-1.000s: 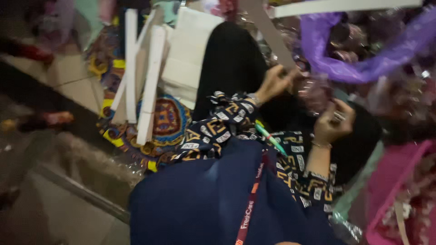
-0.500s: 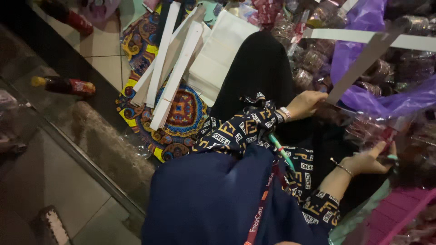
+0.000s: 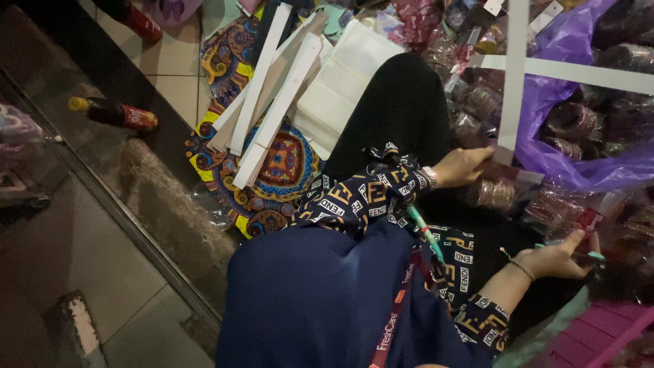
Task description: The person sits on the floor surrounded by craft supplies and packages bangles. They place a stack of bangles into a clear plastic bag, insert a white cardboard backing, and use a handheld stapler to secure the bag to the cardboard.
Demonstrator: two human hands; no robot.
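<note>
Head view: left hand point(image 3: 465, 165) pinches white strip's point(image 3: 512, 75) base

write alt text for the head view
A seated person's left hand grips a long white card strip while the right hand rests among wrapped bangles beside a purple plastic bag. More white strips lie on a patterned cloth.

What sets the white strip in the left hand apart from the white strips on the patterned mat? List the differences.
The white strip is gripped at its lower end by the left hand; the mat strips lie loose and untouched. The white strip runs alone over the purple bag, crossing a second strip; the mat strips lie bunched, slanting together. All are long, flat and white.
</note>
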